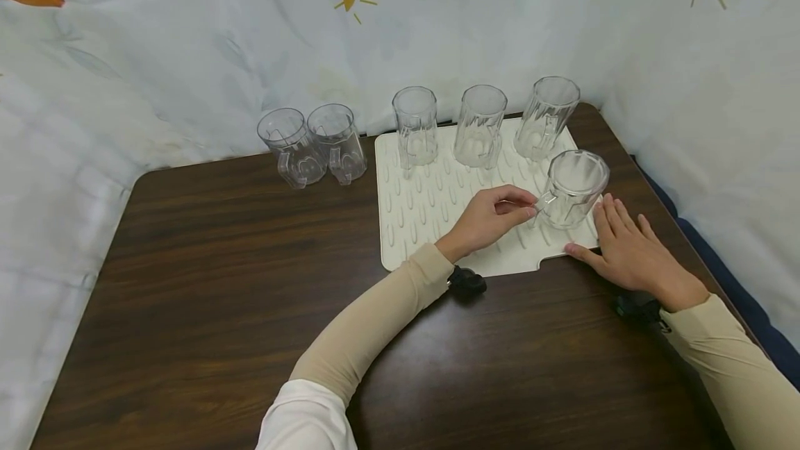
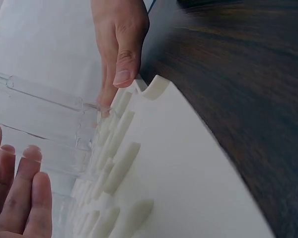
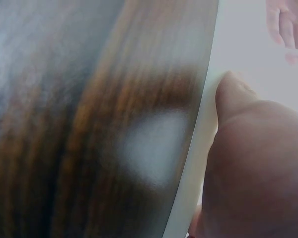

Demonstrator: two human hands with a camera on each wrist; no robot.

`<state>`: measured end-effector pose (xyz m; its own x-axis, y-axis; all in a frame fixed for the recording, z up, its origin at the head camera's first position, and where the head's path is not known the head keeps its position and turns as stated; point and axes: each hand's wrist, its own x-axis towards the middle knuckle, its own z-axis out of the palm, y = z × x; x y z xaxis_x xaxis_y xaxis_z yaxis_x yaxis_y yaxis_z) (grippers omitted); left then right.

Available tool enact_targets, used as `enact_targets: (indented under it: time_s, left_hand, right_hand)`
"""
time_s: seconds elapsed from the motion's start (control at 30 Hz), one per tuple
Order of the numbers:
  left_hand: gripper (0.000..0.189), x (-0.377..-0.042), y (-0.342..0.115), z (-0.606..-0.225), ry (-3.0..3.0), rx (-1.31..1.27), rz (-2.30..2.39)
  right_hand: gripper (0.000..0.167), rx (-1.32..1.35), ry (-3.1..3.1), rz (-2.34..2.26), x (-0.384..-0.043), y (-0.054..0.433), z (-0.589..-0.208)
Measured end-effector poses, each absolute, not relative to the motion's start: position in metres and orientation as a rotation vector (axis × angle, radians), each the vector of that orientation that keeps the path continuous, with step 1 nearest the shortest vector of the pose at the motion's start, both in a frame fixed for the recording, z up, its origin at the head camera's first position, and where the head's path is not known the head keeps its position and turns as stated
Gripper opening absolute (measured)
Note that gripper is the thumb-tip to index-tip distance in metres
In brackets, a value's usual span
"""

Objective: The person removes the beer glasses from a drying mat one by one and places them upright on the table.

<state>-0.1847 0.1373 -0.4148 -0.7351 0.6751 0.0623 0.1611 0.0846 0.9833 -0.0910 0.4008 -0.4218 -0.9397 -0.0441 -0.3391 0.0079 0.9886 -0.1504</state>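
Note:
A clear mug stands upright on the right front part of a white ridged drying mat. My left hand pinches its handle between thumb and fingertips. In the left wrist view, the other left fingers lie loosely beside the mug's clear wall. My right hand lies spread at the mat's front right corner, its fingers straight and its thumb at the notched edge. The right wrist view shows that hand close up, along the pale mat edge.
Three more clear mugs, the left one, the middle one and the right one, stand along the mat's back. Two others, one beside another, stand left of the mat on the dark wooden table. A printed curtain hangs behind.

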Motion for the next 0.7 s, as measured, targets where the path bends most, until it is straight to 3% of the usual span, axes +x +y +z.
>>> enact_targets:
  time_s: [0.7]
  left_hand:
    - [0.013, -0.167, 0.149, -0.405, 2.024, 0.893, 1.551]
  right_hand:
    - [0.111, -0.038, 2.796, -0.22, -0.089, 0.398, -0.417]
